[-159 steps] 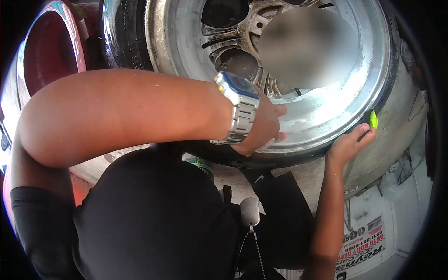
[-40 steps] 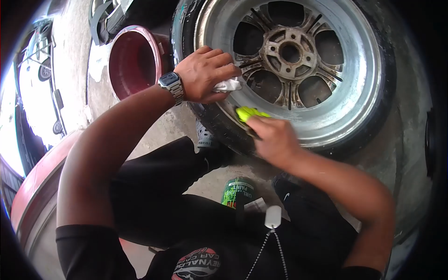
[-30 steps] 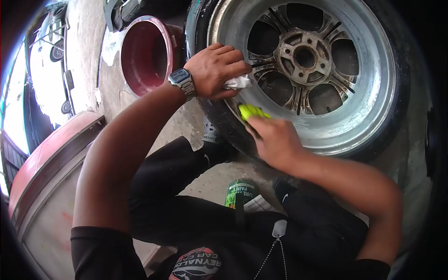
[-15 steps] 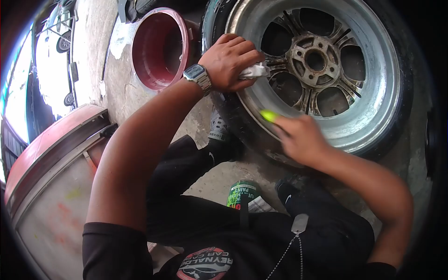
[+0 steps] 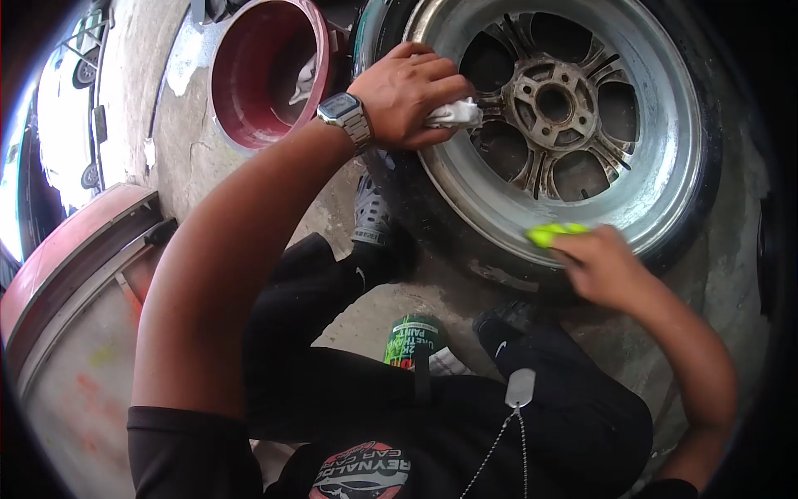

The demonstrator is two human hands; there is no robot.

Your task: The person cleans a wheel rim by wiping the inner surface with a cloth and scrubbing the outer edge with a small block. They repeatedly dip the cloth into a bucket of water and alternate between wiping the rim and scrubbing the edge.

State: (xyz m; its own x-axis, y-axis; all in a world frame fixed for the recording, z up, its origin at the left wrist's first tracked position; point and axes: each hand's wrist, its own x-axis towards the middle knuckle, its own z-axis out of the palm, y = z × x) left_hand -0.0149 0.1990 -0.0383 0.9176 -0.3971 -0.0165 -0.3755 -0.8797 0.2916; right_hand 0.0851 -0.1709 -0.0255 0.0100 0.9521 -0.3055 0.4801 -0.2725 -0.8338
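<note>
A silver alloy wheel (image 5: 657,179) with a black tire (image 5: 465,224) lies flat in front of me, its dirty hub and spokes showing. My left hand (image 5: 410,96), with a watch at the wrist, is closed round a white cloth (image 5: 455,114) at the rim's left side. Bright yellow-green material (image 5: 555,234) pokes out of my right hand (image 5: 603,264), which is closed on it at the rim's lower edge. This hand is slightly blurred.
A red bucket (image 5: 223,79) with a pale cloth inside stands left of the tire. Near my legs is a green paint can (image 5: 416,336). A reddish panel (image 5: 75,241) lies at the left. My shoe (image 5: 371,212) is beside the tire.
My right hand has moved right and slightly down along the rim with the yellow-green thing. The left hand stays at the rim with the cloth. The view has shifted slightly.
</note>
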